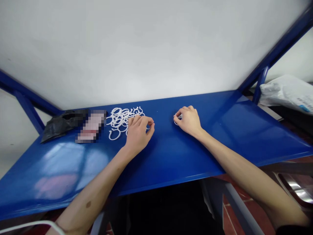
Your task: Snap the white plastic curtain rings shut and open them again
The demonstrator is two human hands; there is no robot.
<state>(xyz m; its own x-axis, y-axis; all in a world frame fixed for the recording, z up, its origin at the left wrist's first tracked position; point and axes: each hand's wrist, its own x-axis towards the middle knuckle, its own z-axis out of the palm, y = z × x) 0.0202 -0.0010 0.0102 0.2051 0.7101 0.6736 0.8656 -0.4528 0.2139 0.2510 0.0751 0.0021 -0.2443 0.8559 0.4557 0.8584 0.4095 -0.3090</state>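
Many thin white plastic rings, which look like curtain rings (119, 119), lie in a loose pile left of the middle of the blue table. My left hand (138, 132) is over the right edge of this pile. Its thumb and forefinger are pinched together, with part of a white ring showing in the gap between them; the rest is hidden. Farther right, my right hand (189, 120) rests low at the tabletop. Its fingers curl closed around a white ring (175, 122), mostly covered by the hand.
A black plastic bag (57, 127) and a blurred-out flat pinkish item (91, 127) lie left of the rings. Blue frame bars rise at both ends of the table (171, 156), against a pale wall (151, 49). A white plastic package (288, 91) sits beyond the right end.
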